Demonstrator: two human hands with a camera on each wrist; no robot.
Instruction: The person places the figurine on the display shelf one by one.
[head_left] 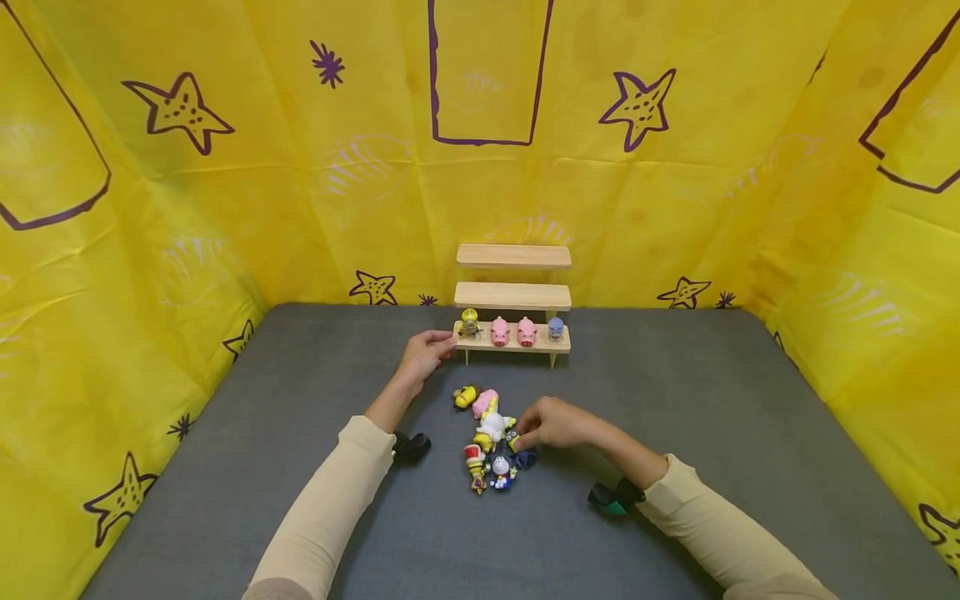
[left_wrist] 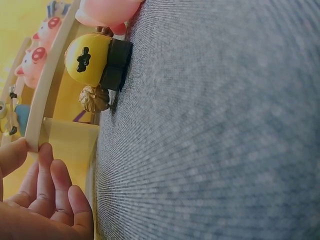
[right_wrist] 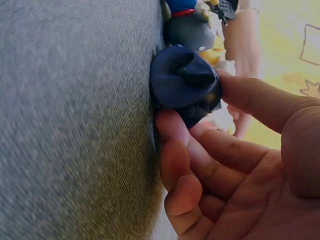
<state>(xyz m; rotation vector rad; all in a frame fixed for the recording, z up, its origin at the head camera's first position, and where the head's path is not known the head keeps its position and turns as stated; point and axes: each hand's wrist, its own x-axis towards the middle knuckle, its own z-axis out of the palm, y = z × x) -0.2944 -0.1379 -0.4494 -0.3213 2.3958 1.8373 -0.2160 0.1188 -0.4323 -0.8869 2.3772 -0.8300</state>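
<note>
My left hand (head_left: 425, 357) holds the left end of the lowest tier of a stepped wooden display shelf (head_left: 513, 343), thumb on top and index fingertip below in the left wrist view. That tier bears a yellow minion figure (head_left: 469, 323), two pink pig figures (head_left: 500, 332) and a small blue figure (head_left: 556, 328). My right hand (head_left: 558, 423) is at the right side of a cluster of toys on the table. Its thumb and fingers pinch a dark blue toy figure (right_wrist: 184, 82), whose front is turned from the right wrist camera.
Beside the right hand lie a white figure (head_left: 492, 426), a Doraemon figure (head_left: 502, 472), a red-and-yellow figure (head_left: 475, 467), another pink pig (head_left: 485, 403) and a yellow figure in black (head_left: 466, 397). Yellow patterned cloth (head_left: 285, 208) surrounds the grey table (head_left: 300, 350).
</note>
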